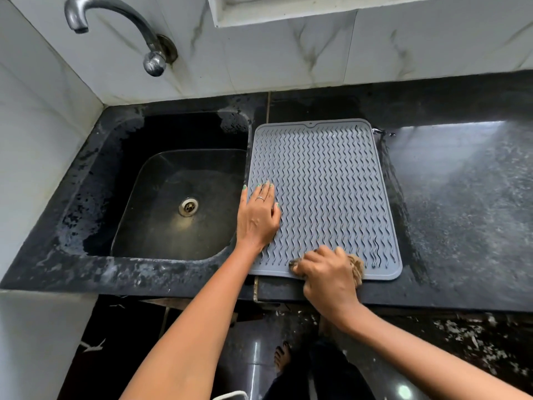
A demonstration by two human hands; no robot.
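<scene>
A grey ribbed drying mat (331,180) lies flat on the black counter, just right of the sink. My left hand (258,216) rests flat on the mat's left side with its fingers straight, near the edge by the sink. My right hand (326,271) grips a brown cloth (357,267) against the mat's near edge. Most of the cloth is hidden under the fingers; a tuft shows at the right of the hand.
A dark sink (138,203) with a metal drain (188,206) lies to the left. A steel tap (115,27) juts from the tiled wall above it. The wet black counter (461,197) stretches right. Below the counter edge are a dark floor and a bare foot (282,356).
</scene>
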